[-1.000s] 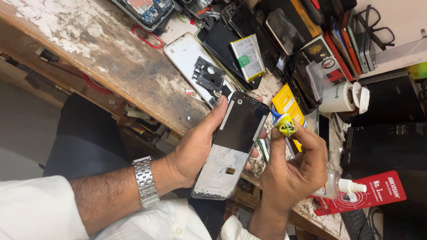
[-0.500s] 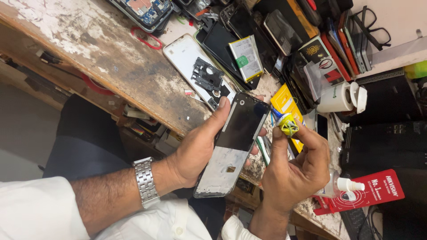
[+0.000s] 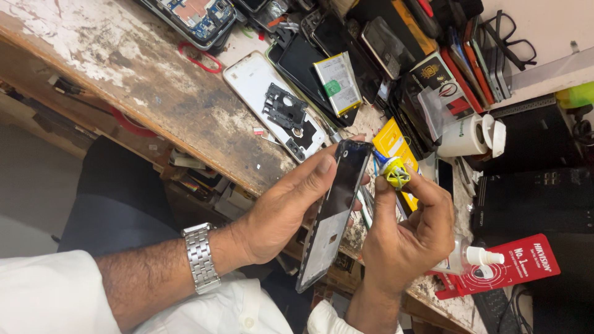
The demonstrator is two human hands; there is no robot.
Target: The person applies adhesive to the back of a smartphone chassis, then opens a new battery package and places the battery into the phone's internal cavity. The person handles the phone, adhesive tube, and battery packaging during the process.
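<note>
My left hand (image 3: 281,210), with a metal watch on the wrist, grips a black phone screen panel (image 3: 334,210) that is tilted almost edge-on to me. Beside it my right hand (image 3: 405,232) pinches a small yellow glue tube with a blue tip (image 3: 391,171), the tip close to the panel's upper edge. Both hands hover just in front of the worn wooden workbench (image 3: 154,80).
On the bench lie a white phone back shell with a black bracket (image 3: 272,105), a phone battery (image 3: 337,83), an opened phone (image 3: 192,18), a red rubber band (image 3: 197,57), a white cup (image 3: 467,135), a small spray bottle (image 3: 473,256) and stacked tools and cases at the back.
My left hand has rotated the screen panel from facing me to nearly edge-on. My right hand with the glue tube stays beside it.
</note>
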